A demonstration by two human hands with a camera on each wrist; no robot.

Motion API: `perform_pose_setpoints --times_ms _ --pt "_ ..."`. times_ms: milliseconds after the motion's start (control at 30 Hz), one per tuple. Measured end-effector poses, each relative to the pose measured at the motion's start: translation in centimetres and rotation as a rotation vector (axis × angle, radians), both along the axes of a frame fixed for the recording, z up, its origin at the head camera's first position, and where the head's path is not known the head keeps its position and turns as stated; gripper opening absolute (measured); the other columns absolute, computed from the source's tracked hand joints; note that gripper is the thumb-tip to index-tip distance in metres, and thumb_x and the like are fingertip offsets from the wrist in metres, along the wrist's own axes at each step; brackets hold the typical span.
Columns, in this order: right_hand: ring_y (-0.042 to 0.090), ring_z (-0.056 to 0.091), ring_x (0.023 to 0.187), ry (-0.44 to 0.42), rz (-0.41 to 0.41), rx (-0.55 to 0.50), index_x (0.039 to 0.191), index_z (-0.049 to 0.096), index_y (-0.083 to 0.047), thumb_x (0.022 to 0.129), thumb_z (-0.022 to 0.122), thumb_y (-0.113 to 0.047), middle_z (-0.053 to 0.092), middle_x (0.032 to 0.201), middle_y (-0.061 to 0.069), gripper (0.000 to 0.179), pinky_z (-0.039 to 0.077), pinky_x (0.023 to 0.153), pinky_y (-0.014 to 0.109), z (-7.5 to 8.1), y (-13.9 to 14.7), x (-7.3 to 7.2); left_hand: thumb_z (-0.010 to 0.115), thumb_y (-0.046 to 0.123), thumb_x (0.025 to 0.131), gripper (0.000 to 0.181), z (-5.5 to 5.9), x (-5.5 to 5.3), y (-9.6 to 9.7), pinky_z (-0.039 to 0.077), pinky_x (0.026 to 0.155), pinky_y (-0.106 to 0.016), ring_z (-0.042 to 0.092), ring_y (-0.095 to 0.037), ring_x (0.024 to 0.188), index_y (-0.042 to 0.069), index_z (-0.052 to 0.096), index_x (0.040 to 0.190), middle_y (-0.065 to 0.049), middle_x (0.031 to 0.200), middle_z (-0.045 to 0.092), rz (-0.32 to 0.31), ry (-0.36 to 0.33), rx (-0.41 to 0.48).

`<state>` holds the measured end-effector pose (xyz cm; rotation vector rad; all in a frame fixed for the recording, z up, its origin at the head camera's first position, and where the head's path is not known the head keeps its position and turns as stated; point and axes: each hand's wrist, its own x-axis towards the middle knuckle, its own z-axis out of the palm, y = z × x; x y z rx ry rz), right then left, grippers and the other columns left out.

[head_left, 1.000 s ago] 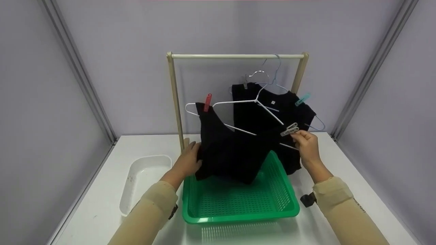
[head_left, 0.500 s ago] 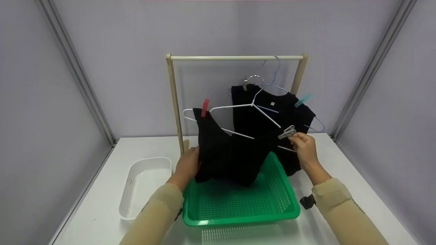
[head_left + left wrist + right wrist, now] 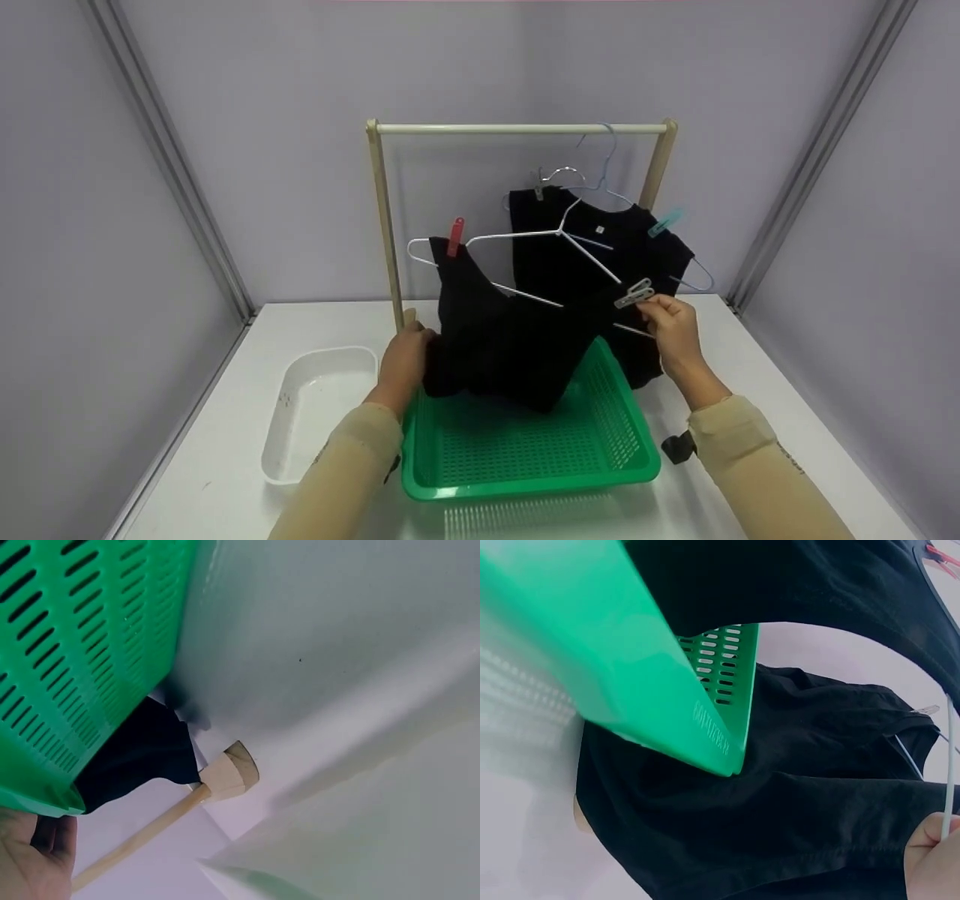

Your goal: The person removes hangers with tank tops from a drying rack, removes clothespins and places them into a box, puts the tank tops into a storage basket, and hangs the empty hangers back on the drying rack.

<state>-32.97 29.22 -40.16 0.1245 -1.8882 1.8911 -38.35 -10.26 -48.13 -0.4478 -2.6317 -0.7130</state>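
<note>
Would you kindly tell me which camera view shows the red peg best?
The head view: the red peg appears full length, clipped on the front black top. The right wrist view catches only part, cut by its right edge; the left wrist view shows none.

The basket stood on the surface, the tray to its left, the rack behind. The far garment hung at the rack's right; the near garment was before it, farther left, over the far part of the basket.
</note>
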Motion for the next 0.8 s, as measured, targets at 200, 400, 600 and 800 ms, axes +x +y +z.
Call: perform_pose_setpoints --times_ms 200,400,600,800 --pt "0.005 0.034 0.045 -0.003 -0.031 0.016 0.079 0.048 0.025 0.092 0.058 0.007 0.051 0.058 -0.004 0.024 0.029 0.043 0.018 -0.1 0.4 0.1 0.059 0.001 0.095 0.019 0.1 0.0 -0.2 0.055 0.08 -0.043 0.065 -0.029 0.087 0.006 0.076 0.102 -0.01 0.098 0.061 0.005 0.011 0.091" --pt "0.005 0.034 0.046 0.004 -0.055 0.023 0.076 0.052 0.021 0.092 0.058 0.007 0.051 0.059 -0.003 0.022 0.028 0.044 0.018 -0.1 0.4 0.3 0.062 0.0 0.094 0.016 0.9 0.6 -0.3 0.055 0.086 -0.045 0.069 -0.03 0.094 0.005 0.075 0.101 -0.011 0.099 0.071 -0.006 0.053 0.137" --pt "0.005 0.036 0.047 0.009 -0.061 0.006 0.072 0.056 0.016 0.092 0.059 0.007 0.051 0.059 -0.004 0.022 0.03 0.045 0.018 0.0 0.5 0.4 0.063 0.001 0.096 0.014 2.3 1.0 0.2 0.056 0.086 -0.043 0.07 -0.029 0.095 0.005 0.074 0.103 -0.011 0.099 0.074 -0.017 0.137 0.175" --pt "0.004 0.035 0.046 0.014 -0.068 -0.005 0.078 0.048 0.026 0.092 0.058 0.007 0.049 0.058 -0.004 0.025 0.029 0.045 0.017 0.1 0.7 0.3 0.064 -0.003 0.094 0.018 4.3 1.9 0.9 0.054 0.091 -0.042 0.069 -0.029 0.103 0.003 0.073 0.108 -0.013 0.107 0.073 -0.035 0.195 0.263"
